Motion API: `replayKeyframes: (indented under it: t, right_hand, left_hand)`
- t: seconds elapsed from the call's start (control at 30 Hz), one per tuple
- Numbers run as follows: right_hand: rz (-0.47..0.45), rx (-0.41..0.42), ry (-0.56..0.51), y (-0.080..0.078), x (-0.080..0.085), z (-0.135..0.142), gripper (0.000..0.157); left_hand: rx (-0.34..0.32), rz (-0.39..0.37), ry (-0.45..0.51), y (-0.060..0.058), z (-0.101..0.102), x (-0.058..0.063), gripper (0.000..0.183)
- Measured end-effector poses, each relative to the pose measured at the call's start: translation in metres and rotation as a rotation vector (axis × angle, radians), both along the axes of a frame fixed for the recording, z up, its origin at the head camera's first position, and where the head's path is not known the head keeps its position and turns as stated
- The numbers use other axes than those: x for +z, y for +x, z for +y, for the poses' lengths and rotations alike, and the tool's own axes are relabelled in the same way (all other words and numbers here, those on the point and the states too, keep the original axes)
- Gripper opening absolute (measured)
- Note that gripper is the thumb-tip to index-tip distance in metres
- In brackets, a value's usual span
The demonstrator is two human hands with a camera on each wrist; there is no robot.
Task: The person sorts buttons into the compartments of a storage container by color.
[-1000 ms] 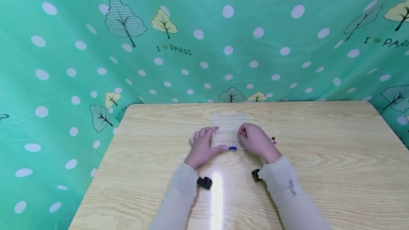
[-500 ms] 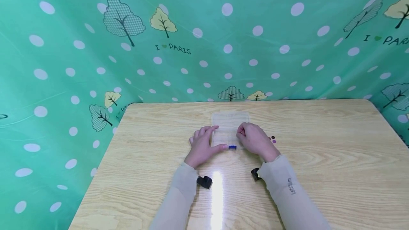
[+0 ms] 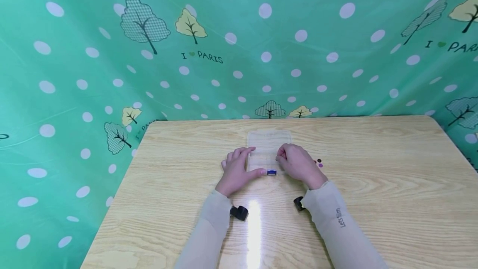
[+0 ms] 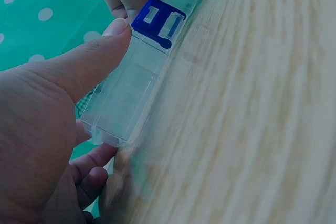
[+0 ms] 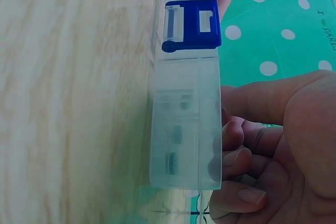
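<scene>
A clear plastic compartment box point(image 3: 261, 162) with a blue latch point(image 3: 271, 172) on its front sits on the table, its lid point(image 3: 269, 137) folded back. My left hand point(image 3: 239, 172) grips the left end of the box. Its thumb point(image 4: 100, 45) presses the front edge beside the latch, and other fingers reach round the side. Over the right half of the box is my right hand point(image 3: 296, 163), thumb and fingertips pinched on a small dark piece that is mostly hidden. In the right wrist view, the box wall hides these fingertips.
Several small dark and purple round pieces point(image 3: 320, 165) lie on the wooden table point(image 3: 373, 202) just right of the right hand. Black wrist cameras point(image 3: 242, 213) show under both sleeves. A green dotted cloth point(image 3: 239, 53) hangs behind the table's far edge.
The view shifts slightly. The right fingers make only a tiny movement over the box, and the left hand keeps its place on it.
</scene>
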State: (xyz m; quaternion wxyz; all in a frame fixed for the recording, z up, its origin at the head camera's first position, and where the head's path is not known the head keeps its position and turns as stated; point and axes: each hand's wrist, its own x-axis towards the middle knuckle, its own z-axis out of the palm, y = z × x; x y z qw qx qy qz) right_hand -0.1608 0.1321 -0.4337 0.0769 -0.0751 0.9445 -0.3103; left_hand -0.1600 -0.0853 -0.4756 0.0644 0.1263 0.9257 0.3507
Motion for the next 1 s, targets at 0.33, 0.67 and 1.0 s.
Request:
replayKeyframes:
  t: [0.33,0.67,1.0]
  right_hand:
    - [-0.003,-0.001,-0.001,0.0001,0.0002,-0.0001,0.008]
    - [-0.016,-0.01,-0.035,0.0023,0.0036,0.0018,0.009]
    - [-0.023,-0.011,-0.067,0.004,0.008,0.005,0.011]
  left_hand:
    - [0.002,-0.007,0.004,0.0,-0.0007,-0.0001,0.093]
    - [-0.001,0.001,0.008,-0.0008,-0.0003,-0.0015,0.093]
    - [-0.005,-0.002,0.007,-0.0012,-0.001,-0.0014,0.094]
